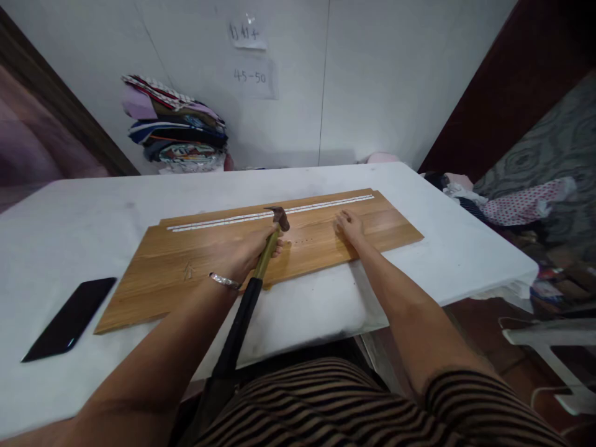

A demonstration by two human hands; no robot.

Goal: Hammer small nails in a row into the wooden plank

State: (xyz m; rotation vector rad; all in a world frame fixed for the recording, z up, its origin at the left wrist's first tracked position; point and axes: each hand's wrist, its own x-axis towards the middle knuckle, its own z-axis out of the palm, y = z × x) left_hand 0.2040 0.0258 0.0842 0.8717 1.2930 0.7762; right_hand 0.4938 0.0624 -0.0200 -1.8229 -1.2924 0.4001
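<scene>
A claw hammer (pixel 245 313) with a rusty head, a yellowish shaft and a black grip lies slantwise across the view. My left hand (pixel 251 248) is wrapped around its shaft just below the head, over a wooden board (pixel 149 273). Toward the board's right part, my right hand (pixel 349 226) has its fingers curled together close to the wood; whatever they may hold is too small to make out. Between the hands runs a row of small dark marks (pixel 302 241), nails or holes, I cannot tell which. Two white measuring strips (pixel 223 221) lie along the board's far side.
The board rests on a white table (pixel 321 304). A black phone (pixel 69 320) lies left of it. Folded clothes (pixel 179 127) are piled behind the table by the wall, which bears paper notes (pixel 251 77). A white plastic stool (pixel 554 338) stands at right, below spotted cloth (pixel 521 202).
</scene>
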